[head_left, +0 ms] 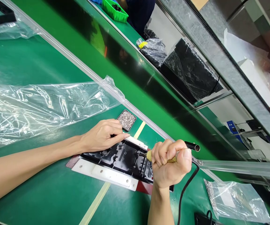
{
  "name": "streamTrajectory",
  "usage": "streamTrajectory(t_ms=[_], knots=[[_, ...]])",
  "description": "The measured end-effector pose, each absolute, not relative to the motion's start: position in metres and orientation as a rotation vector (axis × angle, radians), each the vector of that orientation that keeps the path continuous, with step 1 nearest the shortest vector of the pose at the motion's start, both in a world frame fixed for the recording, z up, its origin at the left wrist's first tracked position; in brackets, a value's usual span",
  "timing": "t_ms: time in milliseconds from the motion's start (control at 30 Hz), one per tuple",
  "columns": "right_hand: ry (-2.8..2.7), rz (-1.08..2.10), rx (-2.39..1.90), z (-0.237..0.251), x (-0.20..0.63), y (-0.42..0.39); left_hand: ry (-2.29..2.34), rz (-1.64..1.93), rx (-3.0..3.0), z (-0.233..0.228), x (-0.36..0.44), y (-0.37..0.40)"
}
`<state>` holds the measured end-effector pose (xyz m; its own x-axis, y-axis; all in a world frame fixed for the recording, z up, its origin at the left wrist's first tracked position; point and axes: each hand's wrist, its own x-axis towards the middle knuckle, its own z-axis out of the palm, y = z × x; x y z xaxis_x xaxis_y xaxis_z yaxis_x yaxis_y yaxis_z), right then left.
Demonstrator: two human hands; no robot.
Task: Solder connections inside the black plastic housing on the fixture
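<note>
My right hand [169, 161] is wrapped round the yellow handle of a soldering iron [149, 155]. Its tip points down at a long black plastic housing [123, 157] with ribs and small metal posts. A white fixture [104, 172] with screws borders the housing along both long sides. My left hand [104, 134] lies over the housing's far left part, fingers curled together beside a small black tray [127, 120] of tiny metal inserts. The left thumb stretches along the fixture's far edge; the left fingertips are partly hidden, and what they hold I cannot make out.
Clear plastic sheeting [43, 109] covers the green bench at left. A metal rail [74, 62] crosses behind the tray. A black cord [184, 193] hangs from the iron. At right lies a plastic bag [238, 200] of small parts. Wrapped black parts [188, 68] stand beyond.
</note>
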<state>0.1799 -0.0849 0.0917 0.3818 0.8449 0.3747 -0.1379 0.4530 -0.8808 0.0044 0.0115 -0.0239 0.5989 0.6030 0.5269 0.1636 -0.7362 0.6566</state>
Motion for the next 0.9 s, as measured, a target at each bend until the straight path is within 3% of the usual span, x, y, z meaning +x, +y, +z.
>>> streamTrajectory(t_ms=[900], knots=[[-0.953, 0.749, -0.881, 0.0908, 0.181, -0.0853, 0.596, 1.031, 2.267, -0.0249, 0.003, 0.0112]])
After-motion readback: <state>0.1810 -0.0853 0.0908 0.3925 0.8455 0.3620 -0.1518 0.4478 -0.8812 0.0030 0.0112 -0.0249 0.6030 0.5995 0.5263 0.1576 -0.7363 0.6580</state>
